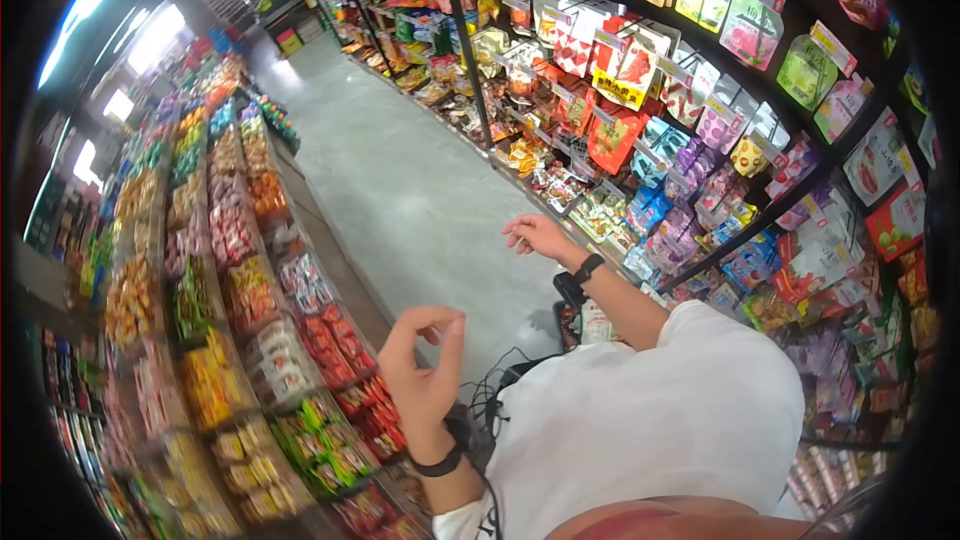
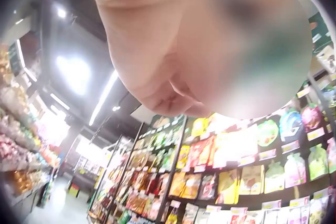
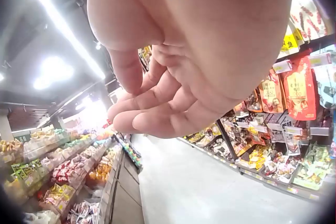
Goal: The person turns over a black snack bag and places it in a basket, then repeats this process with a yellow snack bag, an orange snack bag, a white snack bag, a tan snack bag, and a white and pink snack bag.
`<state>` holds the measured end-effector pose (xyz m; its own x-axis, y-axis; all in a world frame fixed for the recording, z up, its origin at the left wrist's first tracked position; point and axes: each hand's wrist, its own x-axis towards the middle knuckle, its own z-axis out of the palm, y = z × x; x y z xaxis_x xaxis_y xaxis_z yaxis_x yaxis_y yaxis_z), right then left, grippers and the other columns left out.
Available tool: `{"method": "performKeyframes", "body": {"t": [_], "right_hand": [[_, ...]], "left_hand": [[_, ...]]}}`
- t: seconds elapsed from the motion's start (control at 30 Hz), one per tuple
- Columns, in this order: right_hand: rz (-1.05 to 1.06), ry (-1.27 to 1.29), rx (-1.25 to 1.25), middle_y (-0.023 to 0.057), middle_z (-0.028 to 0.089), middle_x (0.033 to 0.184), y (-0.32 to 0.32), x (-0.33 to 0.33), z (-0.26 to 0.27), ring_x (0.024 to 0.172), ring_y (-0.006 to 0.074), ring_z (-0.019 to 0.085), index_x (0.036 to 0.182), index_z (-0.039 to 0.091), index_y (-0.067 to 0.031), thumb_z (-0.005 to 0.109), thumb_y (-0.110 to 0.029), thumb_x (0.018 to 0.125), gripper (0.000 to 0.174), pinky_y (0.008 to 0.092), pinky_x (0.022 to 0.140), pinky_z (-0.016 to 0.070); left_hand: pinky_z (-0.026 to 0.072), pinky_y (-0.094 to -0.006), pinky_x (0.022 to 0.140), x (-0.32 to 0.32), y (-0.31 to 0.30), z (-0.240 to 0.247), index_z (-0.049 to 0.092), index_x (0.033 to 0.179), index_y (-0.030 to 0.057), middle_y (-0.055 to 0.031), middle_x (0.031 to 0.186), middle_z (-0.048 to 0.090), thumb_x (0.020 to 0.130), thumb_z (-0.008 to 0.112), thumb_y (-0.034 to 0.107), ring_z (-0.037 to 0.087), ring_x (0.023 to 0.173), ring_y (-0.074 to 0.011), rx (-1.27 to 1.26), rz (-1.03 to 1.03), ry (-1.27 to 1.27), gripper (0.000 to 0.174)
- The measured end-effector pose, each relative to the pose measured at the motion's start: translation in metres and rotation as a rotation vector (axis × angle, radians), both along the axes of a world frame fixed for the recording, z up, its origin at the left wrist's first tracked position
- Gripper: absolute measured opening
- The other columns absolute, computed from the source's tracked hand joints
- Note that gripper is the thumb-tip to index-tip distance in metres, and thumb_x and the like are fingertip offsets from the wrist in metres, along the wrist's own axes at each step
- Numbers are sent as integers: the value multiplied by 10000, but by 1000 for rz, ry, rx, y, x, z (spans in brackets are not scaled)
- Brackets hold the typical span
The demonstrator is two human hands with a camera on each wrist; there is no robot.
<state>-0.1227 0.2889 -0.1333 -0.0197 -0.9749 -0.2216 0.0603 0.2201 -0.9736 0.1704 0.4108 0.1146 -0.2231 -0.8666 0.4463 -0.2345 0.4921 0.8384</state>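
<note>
My left hand [image 1: 424,370] is raised in the lower middle of the head view, beside the bins of wrapped snacks [image 1: 290,365]. Its fingers bend loosely toward the thumb, with nothing held between them. Farther forward, my right hand [image 1: 543,238] hangs over the aisle near the wall of hanging snack bags [image 1: 690,180], apart from them. The right wrist view shows its fingers [image 3: 168,103] loosely curled and holding nothing. In the left wrist view, the palm [image 2: 152,35] fills the top and part of it is blurred.
Tiered bins of packaged snacks [image 1: 215,240] line the left side of the grey aisle floor [image 1: 400,180]. Racks with dark upright posts [image 1: 465,50] and price tags stand on the right. Dark cables [image 1: 490,395] hang near the body.
</note>
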Motion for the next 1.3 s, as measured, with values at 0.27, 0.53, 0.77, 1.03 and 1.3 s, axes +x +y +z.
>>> {"method": "performKeyframes", "body": {"t": [0.27,0.53,0.77,1.03,1.3], "right_hand": [[-220,38,-45,39,721,909,-80,4,34,709,97,649,1145,696,-46,552,-186,1042,225,242,626,506],[-559,263,-941,56,669,1126,-168,22,304,1022,134,629,1334,592,-23,629,-194,1019,360,291,829,523],[-984,1116,-1326,146,671,1104,-233,-17,447,866,184,614,1288,604,13,552,-208,987,377,311,739,512],[-1072,1366,-1102,148,669,1114,-306,-77,445,880,190,614,1287,599,5,565,-206,984,371,313,746,513],[-1158,1484,-998,151,667,1124,-368,-95,446,893,195,614,1286,594,-3,577,-204,980,367,315,752,514]], "left_hand": [[498,-252,784,82,-166,-107,659,1010,15,-40,924,710,952,699,54,624,846,-95,364,-52,22,80],[499,-294,789,91,-392,5,638,1134,2,-118,1038,719,997,652,133,653,885,-171,185,-322,114,191],[554,-356,674,4,-511,124,576,1228,11,-221,1027,653,1087,447,431,646,854,-313,-259,-814,786,462],[502,-345,820,-50,-622,209,434,1433,219,11,1289,637,1002,625,234,632,1056,-265,-62,-1499,81,472],[520,-396,849,-110,-729,203,492,1396,215,42,1268,634,960,689,211,639,1077,-280,-245,-1529,124,478]]}}
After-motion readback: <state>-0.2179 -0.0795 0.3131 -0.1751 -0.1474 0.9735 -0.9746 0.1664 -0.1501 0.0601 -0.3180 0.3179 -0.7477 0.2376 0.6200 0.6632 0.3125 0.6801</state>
